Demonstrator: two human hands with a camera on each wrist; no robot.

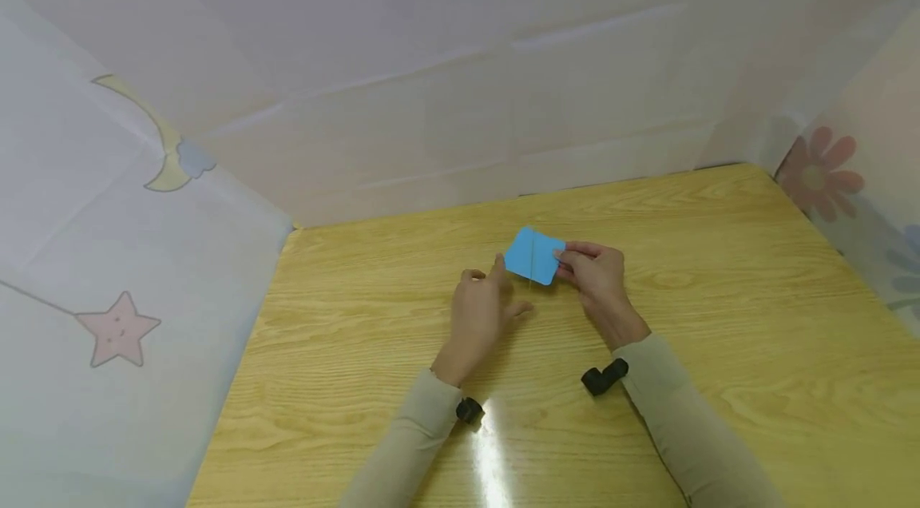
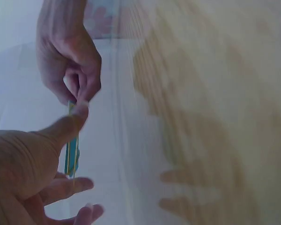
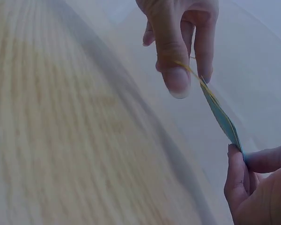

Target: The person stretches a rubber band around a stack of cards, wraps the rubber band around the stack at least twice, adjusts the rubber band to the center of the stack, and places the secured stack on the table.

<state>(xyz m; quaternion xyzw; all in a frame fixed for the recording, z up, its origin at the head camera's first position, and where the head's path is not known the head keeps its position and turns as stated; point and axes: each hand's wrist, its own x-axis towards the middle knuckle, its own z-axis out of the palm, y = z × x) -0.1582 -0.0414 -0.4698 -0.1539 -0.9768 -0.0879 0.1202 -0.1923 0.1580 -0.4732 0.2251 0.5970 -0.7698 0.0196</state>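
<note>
A flat blue card piece (image 1: 521, 256), rounded at its corners, is held tilted over the wooden table; how many layers it has I cannot tell. A thin yellowish rubber band (image 1: 533, 259) runs across its face. My right hand (image 1: 598, 275) pinches its right edge between thumb and fingers. Near the opposite edge is my left hand (image 1: 480, 312), fingers spread, with the index fingertip at the card. In the right wrist view, the band (image 3: 189, 69) stretches from the card's end to the left thumb. Edge-on, the card (image 2: 71, 152) passes partly behind that thumb in the left wrist view.
The wood-grain table (image 1: 345, 332) spreads around both hands. Pale sheets with a moon (image 1: 168, 160), a pink star (image 1: 118, 330) and a red flower (image 1: 819, 175) line its back and sides. A black wrist device (image 1: 604, 377) sits by the right cuff.
</note>
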